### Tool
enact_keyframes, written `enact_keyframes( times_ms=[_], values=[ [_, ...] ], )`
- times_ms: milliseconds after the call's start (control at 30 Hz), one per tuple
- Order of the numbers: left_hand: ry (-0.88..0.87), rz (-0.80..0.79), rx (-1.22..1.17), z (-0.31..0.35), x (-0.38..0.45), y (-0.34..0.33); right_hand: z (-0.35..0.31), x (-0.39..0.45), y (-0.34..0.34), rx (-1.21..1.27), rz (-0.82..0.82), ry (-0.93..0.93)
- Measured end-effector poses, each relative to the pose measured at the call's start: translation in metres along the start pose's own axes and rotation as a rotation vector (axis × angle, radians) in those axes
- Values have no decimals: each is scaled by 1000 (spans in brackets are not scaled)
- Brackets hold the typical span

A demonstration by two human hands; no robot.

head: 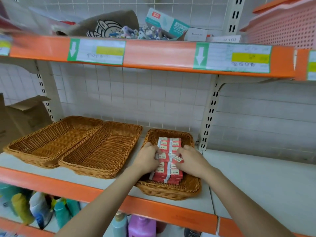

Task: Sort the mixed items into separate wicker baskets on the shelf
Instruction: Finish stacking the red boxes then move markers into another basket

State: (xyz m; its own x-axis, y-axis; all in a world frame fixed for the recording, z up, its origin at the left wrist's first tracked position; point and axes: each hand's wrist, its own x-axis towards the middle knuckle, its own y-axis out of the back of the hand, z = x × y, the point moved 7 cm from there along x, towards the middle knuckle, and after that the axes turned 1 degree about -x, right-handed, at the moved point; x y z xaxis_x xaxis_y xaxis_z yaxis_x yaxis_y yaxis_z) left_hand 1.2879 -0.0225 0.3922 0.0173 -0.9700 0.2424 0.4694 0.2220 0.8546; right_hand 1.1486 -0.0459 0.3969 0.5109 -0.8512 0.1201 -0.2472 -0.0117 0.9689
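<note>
Small red-and-white boxes [168, 158] lie stacked in the right wicker basket [191, 187]. Left hand [147, 159] and right hand [191, 159] grip boxes mid-stack. Boxes appear light, rigid; pinch opposite side faces.

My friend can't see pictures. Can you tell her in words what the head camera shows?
Two hands, the left hand and the right hand, hold small red and white boxes stacked inside the right wicker basket on a white shelf. Two empty wicker baskets sit side by side to its left.
</note>
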Motion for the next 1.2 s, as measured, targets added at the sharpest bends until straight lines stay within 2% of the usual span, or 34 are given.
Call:
enact_keyframes(
  times_ms=[400,800,1000,1200],
  values=[
    [-5,20,-8,0,14,6,1,13,1,38,95,-14],
    [-32,26,10,-1,13,-1,5,14,-11,44,92,-31],
    [-172,82,154,12,8,2,-1,6,-4,-28,138,-44],
    [-242,56,310,21,2,-1,-9,-2,-1,-121,123,-29]
  ],
)
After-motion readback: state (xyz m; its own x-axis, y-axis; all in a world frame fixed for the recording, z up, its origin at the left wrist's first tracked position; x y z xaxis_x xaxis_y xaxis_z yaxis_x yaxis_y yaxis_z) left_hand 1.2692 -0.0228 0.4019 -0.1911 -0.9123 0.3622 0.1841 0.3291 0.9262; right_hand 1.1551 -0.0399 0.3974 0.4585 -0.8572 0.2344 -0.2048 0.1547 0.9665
